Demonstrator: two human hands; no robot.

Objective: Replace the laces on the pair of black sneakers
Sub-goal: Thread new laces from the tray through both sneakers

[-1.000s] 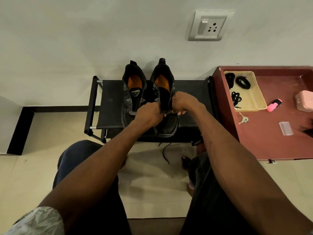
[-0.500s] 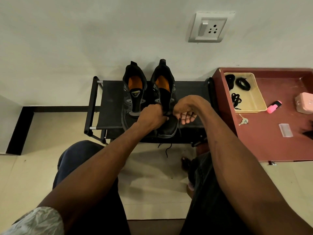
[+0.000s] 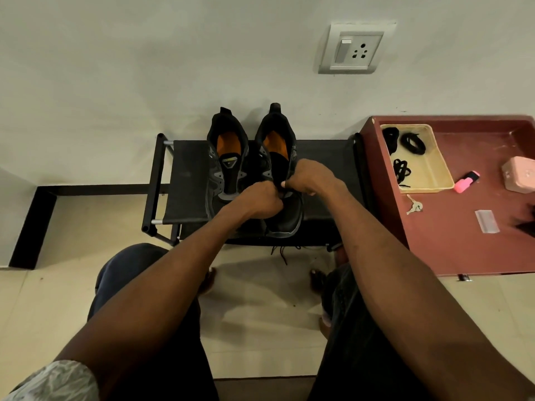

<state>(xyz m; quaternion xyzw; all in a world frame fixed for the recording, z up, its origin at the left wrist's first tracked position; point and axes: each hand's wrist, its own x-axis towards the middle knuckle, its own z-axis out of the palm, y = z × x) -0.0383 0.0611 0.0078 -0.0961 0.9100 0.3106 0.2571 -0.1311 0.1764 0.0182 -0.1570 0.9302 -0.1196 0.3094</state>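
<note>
Two black sneakers with orange insoles stand side by side on a low black rack point(image 3: 188, 180), toes toward me. The left sneaker point(image 3: 225, 157) has no lace in its eyelets. Both hands work over the lace area of the right sneaker point(image 3: 282, 218). My left hand point(image 3: 259, 199) is curled over the vamp, fingers hidden. My right hand point(image 3: 307, 179) pinches the sneaker's right eyelet edge. A black lace end point(image 3: 282, 254) dangles below the rack's front edge. Coiled black laces point(image 3: 412, 143) lie in a cream tray point(image 3: 434, 169).
A red-brown table point(image 3: 463, 241) stands right of the rack, carrying the tray, a pink highlighter point(image 3: 466, 181), a pink box point(image 3: 519, 174), keys point(image 3: 414, 204) and a small clear packet point(image 3: 487, 221). A wall with a socket point(image 3: 356, 49) rises behind. My knees flank the tiled floor.
My right hand, half open beside the shoe half a second ago, has moved back up and closed on the right sneaker's eyelet edge. My left hand stayed over the vamp.
</note>
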